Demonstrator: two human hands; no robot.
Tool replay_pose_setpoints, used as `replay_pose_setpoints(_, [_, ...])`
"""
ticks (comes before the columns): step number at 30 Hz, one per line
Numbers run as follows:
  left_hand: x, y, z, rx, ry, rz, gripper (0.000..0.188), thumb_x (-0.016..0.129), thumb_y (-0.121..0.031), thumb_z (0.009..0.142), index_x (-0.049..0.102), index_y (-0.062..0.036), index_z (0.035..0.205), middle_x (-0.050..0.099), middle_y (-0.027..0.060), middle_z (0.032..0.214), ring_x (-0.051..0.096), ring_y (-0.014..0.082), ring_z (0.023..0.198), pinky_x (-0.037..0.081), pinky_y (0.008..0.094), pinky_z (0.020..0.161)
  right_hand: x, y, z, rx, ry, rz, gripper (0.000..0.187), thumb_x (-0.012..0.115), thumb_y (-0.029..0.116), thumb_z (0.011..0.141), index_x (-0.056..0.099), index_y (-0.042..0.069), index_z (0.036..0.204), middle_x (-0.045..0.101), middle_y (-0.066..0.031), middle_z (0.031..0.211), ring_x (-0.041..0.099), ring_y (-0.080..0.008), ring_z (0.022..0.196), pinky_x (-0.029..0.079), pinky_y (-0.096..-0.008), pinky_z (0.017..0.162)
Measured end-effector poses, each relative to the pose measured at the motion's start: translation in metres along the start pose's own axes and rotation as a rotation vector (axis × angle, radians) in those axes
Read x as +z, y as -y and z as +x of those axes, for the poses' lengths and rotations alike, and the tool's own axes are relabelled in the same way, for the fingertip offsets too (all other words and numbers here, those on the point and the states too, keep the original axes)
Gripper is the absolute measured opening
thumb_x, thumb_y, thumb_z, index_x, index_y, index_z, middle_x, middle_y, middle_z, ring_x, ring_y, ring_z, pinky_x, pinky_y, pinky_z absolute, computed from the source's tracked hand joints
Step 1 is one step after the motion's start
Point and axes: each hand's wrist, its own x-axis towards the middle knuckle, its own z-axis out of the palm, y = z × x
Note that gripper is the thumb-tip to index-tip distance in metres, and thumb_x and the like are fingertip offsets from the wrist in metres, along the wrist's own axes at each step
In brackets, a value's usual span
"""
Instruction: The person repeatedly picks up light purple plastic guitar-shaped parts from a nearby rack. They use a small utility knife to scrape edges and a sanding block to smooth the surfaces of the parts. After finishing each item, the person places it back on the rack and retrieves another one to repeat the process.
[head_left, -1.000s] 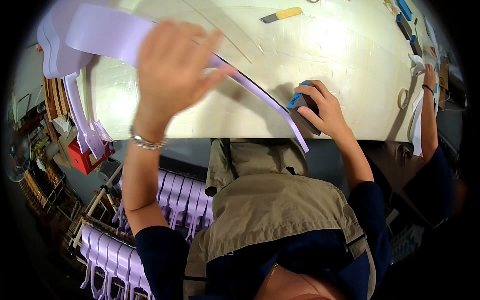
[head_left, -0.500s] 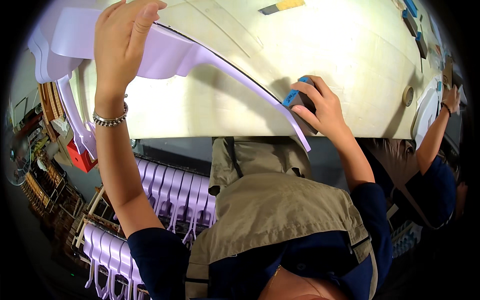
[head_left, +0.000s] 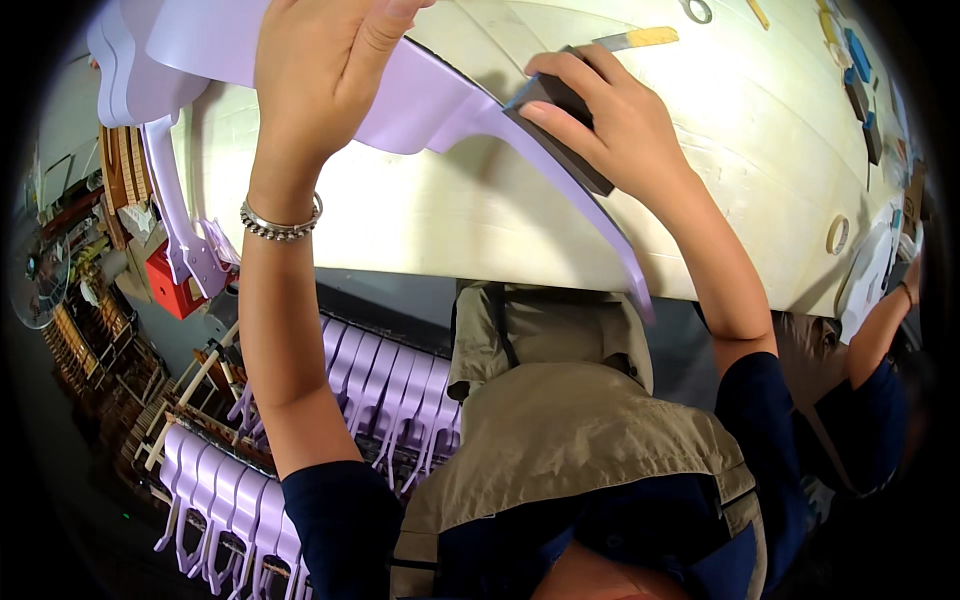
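- Smoothing looks to be the step in hand: at upper centre, the right hand (head_left: 630, 122) pinches a dark block (head_left: 562, 97) between thumb and fingers, along the edge of the lilac piece (head_left: 420, 105)
- Another stroke would call for even pressure (the piece is slim here)
- Left hand (head_left: 318, 85), upper left: fingertips cut off, so spread or gripping, I cannot tell

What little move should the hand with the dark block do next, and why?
Maybe the right hand could slide the dark block a bit down the narrow part of the purple piece. The block sits along that part's edge, more edge shows uncovered below it, and the left hand is up by the wide part, out of the way.
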Motion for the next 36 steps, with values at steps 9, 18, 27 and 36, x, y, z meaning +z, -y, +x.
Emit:
replay_pose_setpoints(9, [0.005,0.007,-0.010,-0.006,-0.208,-0.076,0.039,0.035,-0.027,0.096,0.063,-0.0012,0.090,0.062,0.0068,0.080,0.058,0.0185,0.077,0.040,0.0348,0.086,-0.028,-0.011,-0.027,0.240,0.253,0.255,0.033,0.057,0.042,0.085,0.061,0.016,0.106,0.059,-0.0089,0.098,0.060,-0.0246,0.087,0.047,-0.0330,0.075])
replay_pose_setpoints(18, [0.119,-0.115,-0.115,-0.748,-0.783,-0.703,0.012,0.039,-0.018,0.092,0.040,-0.0056,0.090,0.043,0.0084,0.084,0.041,0.0173,0.077,0.039,0.0333,0.072,-0.050,-0.098,-0.016,-0.015,-0.056,-0.292,0.025,0.066,0.010,0.075,0.066,0.017,0.099,0.059,-0.0041,0.104,0.054,-0.0249,0.098,0.045,-0.0350,0.082])
replay_pose_setpoints(27, [0.156,-0.145,-0.087,-0.911,-0.414,-1.481,0.052,0.053,-0.021,0.092,0.028,-0.0007,0.132,0.058,0.0098,0.101,0.061,0.0212,0.086,0.046,0.0350,0.083,-0.016,-0.133,0.041,-0.210,-0.104,-0.277,0.009,0.061,0.012,0.081,0.057,0.005,0.085,0.057,-0.0056,0.082,0.056,-0.0229,0.075,0.046,-0.0356,0.067])
replay_pose_setpoints(36, [0.147,-0.133,-0.101,-0.959,-0.370,-1.540,0.052,0.045,-0.027,0.095,0.024,-0.0030,0.137,0.053,0.0155,0.112,0.057,0.0256,0.100,0.045,0.0404,0.092,0.057,-0.035,0.018,0.131,-0.169,-0.297,0.040,0.068,0.025,0.079,0.053,0.003,0.108,0.064,-0.0109,0.091,0.061,-0.0216,0.074,0.049,-0.0281,0.064])
